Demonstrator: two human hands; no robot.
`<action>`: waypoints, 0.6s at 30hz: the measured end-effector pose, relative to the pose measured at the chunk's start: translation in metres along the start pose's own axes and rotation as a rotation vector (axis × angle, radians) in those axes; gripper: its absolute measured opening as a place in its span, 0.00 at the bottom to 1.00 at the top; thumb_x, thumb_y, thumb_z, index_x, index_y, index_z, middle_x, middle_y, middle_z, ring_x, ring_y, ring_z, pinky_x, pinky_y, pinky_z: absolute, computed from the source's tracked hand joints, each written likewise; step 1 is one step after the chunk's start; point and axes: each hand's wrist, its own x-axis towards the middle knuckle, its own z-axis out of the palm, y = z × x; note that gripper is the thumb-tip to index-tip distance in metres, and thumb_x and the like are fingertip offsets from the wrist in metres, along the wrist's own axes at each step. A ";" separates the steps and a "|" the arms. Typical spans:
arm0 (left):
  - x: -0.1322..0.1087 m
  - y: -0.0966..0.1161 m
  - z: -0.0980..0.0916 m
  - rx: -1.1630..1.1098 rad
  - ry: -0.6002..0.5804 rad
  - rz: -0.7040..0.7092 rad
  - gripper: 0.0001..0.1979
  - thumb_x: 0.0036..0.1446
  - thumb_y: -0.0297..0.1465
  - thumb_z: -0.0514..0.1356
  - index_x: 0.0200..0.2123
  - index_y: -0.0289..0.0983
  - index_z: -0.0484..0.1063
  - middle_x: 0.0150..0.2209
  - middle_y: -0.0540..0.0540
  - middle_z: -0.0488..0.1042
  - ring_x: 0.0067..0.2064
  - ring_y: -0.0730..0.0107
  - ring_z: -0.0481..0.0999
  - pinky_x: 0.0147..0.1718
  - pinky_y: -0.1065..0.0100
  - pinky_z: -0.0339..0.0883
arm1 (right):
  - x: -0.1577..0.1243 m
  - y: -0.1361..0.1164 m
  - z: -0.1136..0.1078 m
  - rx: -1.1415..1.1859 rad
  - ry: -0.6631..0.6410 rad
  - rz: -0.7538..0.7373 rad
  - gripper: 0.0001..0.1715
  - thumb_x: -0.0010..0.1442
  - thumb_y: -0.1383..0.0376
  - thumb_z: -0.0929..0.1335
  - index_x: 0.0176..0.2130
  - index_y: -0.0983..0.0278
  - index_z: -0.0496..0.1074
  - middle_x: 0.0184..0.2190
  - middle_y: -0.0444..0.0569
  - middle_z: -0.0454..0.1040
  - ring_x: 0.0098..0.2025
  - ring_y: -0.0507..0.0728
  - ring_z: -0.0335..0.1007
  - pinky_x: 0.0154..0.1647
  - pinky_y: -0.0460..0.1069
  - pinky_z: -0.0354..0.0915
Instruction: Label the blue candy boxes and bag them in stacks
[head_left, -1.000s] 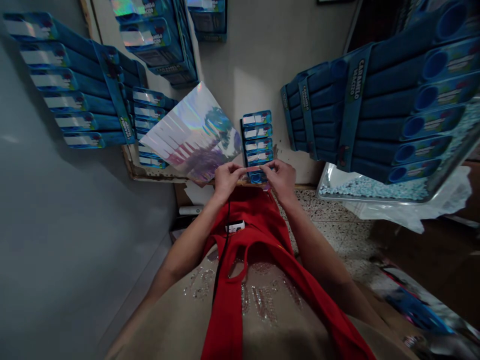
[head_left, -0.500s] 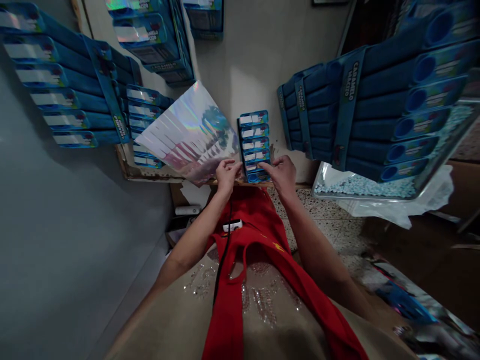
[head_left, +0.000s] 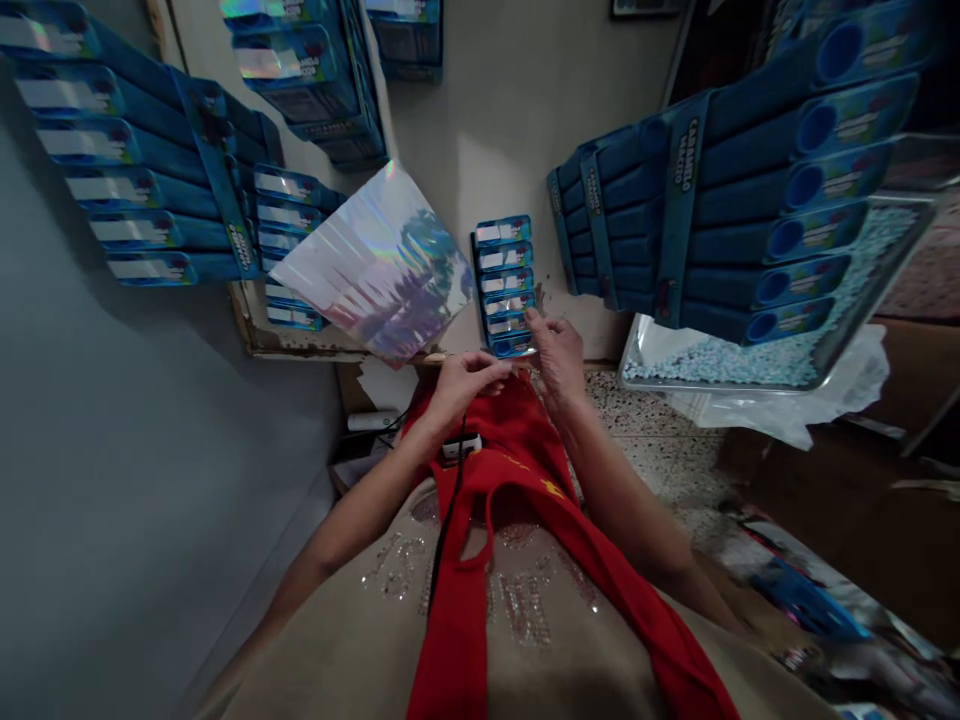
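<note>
A short row of blue candy boxes (head_left: 505, 283) stands at the table's front edge, ends facing up; most ends carry a pale shiny strip, the nearest a darker one. My right hand (head_left: 559, 356) is at the row's near right corner, a fingertip touching the boxes and the other fingers bent; what they grip, if anything, is hidden. My left hand (head_left: 466, 386) is below the table edge, thumb and fingers pinched together; anything between them is too small to name. Left of the row lies a shiny iridescent sheet (head_left: 382, 265), apart from both hands.
Banded stacks of blue boxes stand at the left (head_left: 150, 185) and right (head_left: 720, 220), with more boxes (head_left: 300, 70) at the back left. A metal tray (head_left: 720, 386) of small pale-blue pieces is at the right, plastic beneath it. A wall (head_left: 135, 450) flanks me on the left.
My left hand has moved from beside the sheet's corner and the box row, down and right, below the table edge. My right hand has slid slightly down along the row's right side.
</note>
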 end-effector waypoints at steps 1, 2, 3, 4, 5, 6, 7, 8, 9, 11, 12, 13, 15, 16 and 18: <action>-0.001 0.000 -0.004 0.015 0.007 -0.007 0.21 0.45 0.46 0.76 0.31 0.34 0.79 0.28 0.48 0.79 0.26 0.76 0.75 0.30 0.72 0.73 | -0.002 0.003 -0.004 0.015 -0.022 -0.010 0.30 0.45 0.46 0.81 0.32 0.59 0.66 0.25 0.35 0.67 0.26 0.50 0.65 0.28 0.47 0.62; -0.001 0.000 -0.009 0.046 0.008 -0.011 0.21 0.44 0.45 0.76 0.30 0.34 0.79 0.27 0.48 0.79 0.26 0.76 0.74 0.29 0.72 0.72 | -0.005 0.005 -0.009 0.014 -0.053 -0.026 0.28 0.44 0.50 0.82 0.33 0.59 0.68 0.25 0.35 0.67 0.27 0.50 0.65 0.29 0.47 0.62; -0.001 0.001 -0.014 0.092 0.008 -0.010 0.20 0.44 0.45 0.76 0.29 0.34 0.79 0.26 0.48 0.79 0.25 0.76 0.74 0.27 0.73 0.71 | -0.008 0.009 -0.015 -0.001 -0.084 -0.048 0.27 0.42 0.54 0.83 0.34 0.60 0.70 0.25 0.34 0.68 0.27 0.50 0.64 0.30 0.47 0.62; 0.000 0.001 -0.019 0.146 0.009 -0.003 0.19 0.45 0.44 0.75 0.28 0.34 0.79 0.24 0.49 0.78 0.24 0.76 0.73 0.26 0.74 0.70 | -0.011 0.012 -0.020 -0.024 -0.107 -0.070 0.26 0.41 0.57 0.83 0.34 0.60 0.71 0.25 0.35 0.69 0.28 0.50 0.64 0.32 0.47 0.62; 0.002 0.001 -0.023 0.199 0.016 0.007 0.18 0.45 0.43 0.74 0.28 0.34 0.79 0.23 0.50 0.77 0.23 0.77 0.73 0.25 0.74 0.69 | -0.014 0.016 -0.025 -0.049 -0.122 -0.086 0.25 0.41 0.58 0.83 0.34 0.60 0.72 0.26 0.35 0.70 0.28 0.50 0.65 0.33 0.47 0.63; 0.005 0.002 -0.027 0.250 0.029 0.014 0.16 0.46 0.42 0.74 0.27 0.34 0.78 0.23 0.50 0.76 0.23 0.77 0.73 0.24 0.74 0.69 | -0.016 0.019 -0.028 -0.071 -0.122 -0.097 0.23 0.42 0.58 0.83 0.33 0.61 0.72 0.26 0.36 0.72 0.29 0.50 0.66 0.35 0.48 0.64; 0.008 0.002 -0.030 0.294 0.048 0.016 0.14 0.48 0.40 0.73 0.27 0.35 0.79 0.22 0.50 0.76 0.23 0.76 0.73 0.24 0.74 0.69 | -0.017 0.022 -0.030 -0.091 -0.111 -0.111 0.22 0.43 0.57 0.82 0.32 0.61 0.73 0.27 0.38 0.73 0.29 0.51 0.67 0.35 0.48 0.64; 0.013 0.002 -0.032 0.329 0.067 0.010 0.13 0.49 0.39 0.72 0.28 0.35 0.79 0.22 0.50 0.76 0.22 0.76 0.73 0.23 0.74 0.69 | -0.017 0.025 -0.031 -0.114 -0.091 -0.132 0.20 0.45 0.57 0.81 0.32 0.61 0.74 0.27 0.39 0.74 0.30 0.52 0.68 0.36 0.49 0.65; 0.017 0.001 -0.033 0.355 0.081 0.001 0.12 0.50 0.38 0.71 0.28 0.35 0.79 0.22 0.51 0.76 0.22 0.75 0.74 0.23 0.74 0.70 | -0.016 0.027 -0.030 -0.138 -0.065 -0.161 0.19 0.46 0.56 0.81 0.32 0.60 0.74 0.28 0.40 0.75 0.31 0.53 0.69 0.37 0.50 0.65; 0.027 0.000 -0.033 0.395 0.096 -0.009 0.11 0.51 0.38 0.71 0.29 0.35 0.80 0.22 0.50 0.77 0.23 0.74 0.75 0.23 0.74 0.70 | -0.012 0.029 -0.027 -0.193 -0.007 -0.231 0.17 0.47 0.56 0.80 0.33 0.60 0.75 0.28 0.42 0.76 0.33 0.55 0.70 0.39 0.52 0.66; 0.031 -0.001 -0.033 0.408 0.100 -0.007 0.11 0.52 0.38 0.70 0.29 0.35 0.80 0.22 0.51 0.76 0.22 0.74 0.75 0.23 0.74 0.69 | -0.009 0.030 -0.025 -0.224 0.022 -0.265 0.17 0.48 0.56 0.79 0.33 0.60 0.76 0.28 0.43 0.77 0.33 0.56 0.70 0.39 0.52 0.66; 0.034 -0.003 -0.033 0.417 0.110 -0.004 0.11 0.52 0.38 0.70 0.29 0.35 0.80 0.22 0.51 0.76 0.22 0.74 0.75 0.23 0.74 0.69 | -0.006 0.031 -0.024 -0.256 0.044 -0.292 0.16 0.48 0.55 0.79 0.33 0.60 0.76 0.28 0.43 0.77 0.33 0.57 0.70 0.40 0.53 0.66; 0.038 -0.007 -0.033 0.422 0.134 0.009 0.11 0.52 0.38 0.70 0.29 0.35 0.80 0.21 0.51 0.76 0.22 0.74 0.74 0.23 0.74 0.68 | -0.001 0.033 -0.021 -0.334 0.071 -0.328 0.15 0.50 0.54 0.78 0.33 0.60 0.75 0.29 0.44 0.76 0.34 0.58 0.70 0.41 0.53 0.67; 0.040 -0.009 -0.033 0.420 0.146 0.018 0.11 0.51 0.38 0.70 0.28 0.35 0.80 0.21 0.51 0.76 0.22 0.74 0.74 0.23 0.74 0.67 | 0.001 0.034 -0.021 -0.378 0.077 -0.336 0.15 0.51 0.54 0.77 0.33 0.60 0.75 0.29 0.44 0.76 0.34 0.58 0.70 0.41 0.53 0.66; 0.043 -0.013 -0.033 0.402 0.161 0.033 0.11 0.50 0.38 0.71 0.28 0.35 0.80 0.22 0.51 0.76 0.22 0.74 0.74 0.23 0.74 0.67 | 0.004 0.038 -0.021 -0.459 0.082 -0.343 0.15 0.52 0.54 0.77 0.33 0.59 0.74 0.30 0.44 0.76 0.35 0.58 0.70 0.43 0.53 0.66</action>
